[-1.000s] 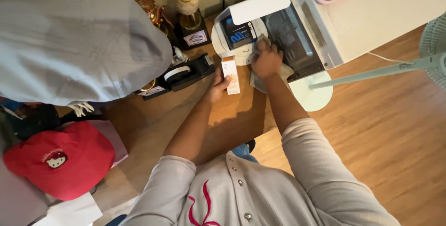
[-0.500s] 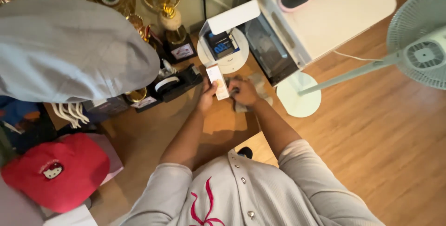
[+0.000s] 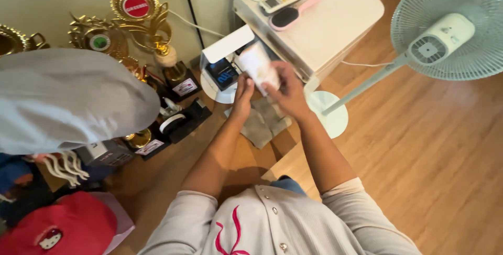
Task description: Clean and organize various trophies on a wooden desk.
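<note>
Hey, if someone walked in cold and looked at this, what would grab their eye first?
Probably the two hands at the centre: the left hand and right hand hold up a small white box above a grey cloth on the wooden desk. Next, the gold trophies against the wall at upper left, and the pale fan standing on the floor at right.
</note>
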